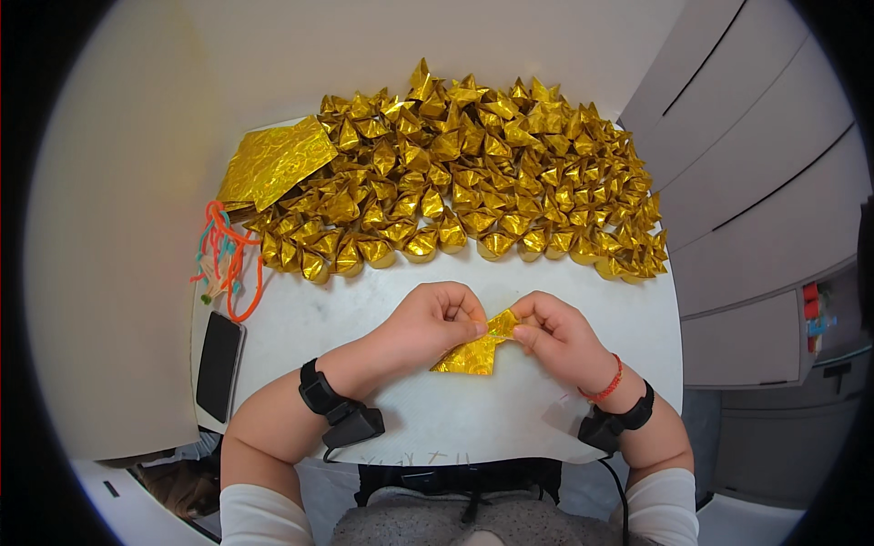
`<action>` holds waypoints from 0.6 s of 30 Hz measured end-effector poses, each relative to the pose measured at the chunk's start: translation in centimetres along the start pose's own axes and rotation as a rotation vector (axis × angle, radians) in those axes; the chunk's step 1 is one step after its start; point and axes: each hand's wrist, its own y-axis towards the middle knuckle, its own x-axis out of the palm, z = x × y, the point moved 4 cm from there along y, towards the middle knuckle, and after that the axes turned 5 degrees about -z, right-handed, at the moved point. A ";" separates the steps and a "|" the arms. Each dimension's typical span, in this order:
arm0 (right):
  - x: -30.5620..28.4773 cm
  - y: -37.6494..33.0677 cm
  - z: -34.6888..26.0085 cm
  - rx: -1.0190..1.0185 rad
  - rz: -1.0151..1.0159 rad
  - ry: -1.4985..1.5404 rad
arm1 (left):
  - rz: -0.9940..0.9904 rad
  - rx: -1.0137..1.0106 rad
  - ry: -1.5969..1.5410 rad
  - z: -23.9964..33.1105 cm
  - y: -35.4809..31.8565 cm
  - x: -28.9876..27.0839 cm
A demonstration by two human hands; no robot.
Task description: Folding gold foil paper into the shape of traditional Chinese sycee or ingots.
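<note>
My left hand [428, 323] and my right hand [555, 335] pinch the two sides of a partly folded piece of gold foil paper [475, 353] just above the white table [300, 318]. The fingertips meet at the paper's upper end, and its lower folded part hangs toward me. Both wrists carry black strapped devices, and the right wrist also has a red cord bracelet. Behind my hands a large heap of finished gold folded ingot shapes [473, 173] covers the far half of the table.
A stack of flat gold foil sheets [273, 162] lies at the far left of the heap. A tangle of orange and teal cords [223, 259] and a black phone [219, 364] sit at the table's left edge. Grey cabinet fronts [756, 209] stand to the right.
</note>
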 end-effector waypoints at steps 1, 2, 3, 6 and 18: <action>0.0 0.1 -0.1 0.016 -0.003 0.012 | -0.016 0.001 0.006 0.1 -0.1 0.0; 0.0 0.2 -0.1 0.015 -0.004 0.012 | -0.015 0.001 0.007 0.0 0.0 -0.1; -0.1 0.2 -0.1 0.020 -0.013 -0.003 | -0.050 0.007 0.002 -0.2 0.1 0.0; -0.2 0.2 0.4 0.013 -0.019 0.032 | -0.096 0.022 -0.003 -0.6 0.4 0.0; 0.6 0.1 -1.2 -0.179 -0.061 -0.079 | -0.176 0.046 0.166 -0.3 0.1 1.5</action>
